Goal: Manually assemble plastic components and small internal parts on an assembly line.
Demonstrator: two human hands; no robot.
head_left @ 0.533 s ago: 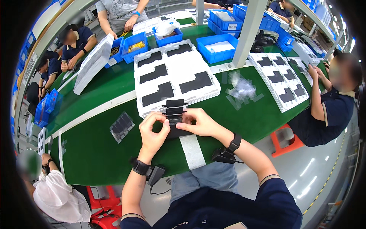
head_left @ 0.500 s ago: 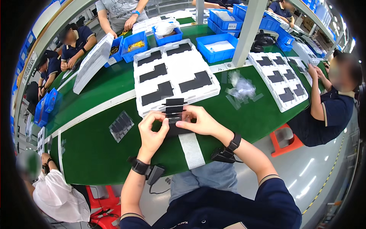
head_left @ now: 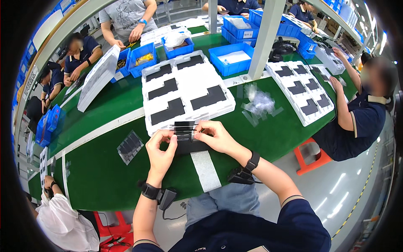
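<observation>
Pinched by the left hand (head_left: pixel 160 148) and right hand (head_left: pixel 214 136), the black strip (head_left: pixel 184 124) could skew if pulled unevenly

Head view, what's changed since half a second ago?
The left hand has shifted its thumb away from the right hand; both stay at the black piece. The right-side co-worker has stretched one arm farther out. The white tray stack and clear film pile stayed put.

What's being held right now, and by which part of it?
The left hand and right hand appear to pinch a black-banded strip by its opposite side edges, over a flat black piece.
</observation>
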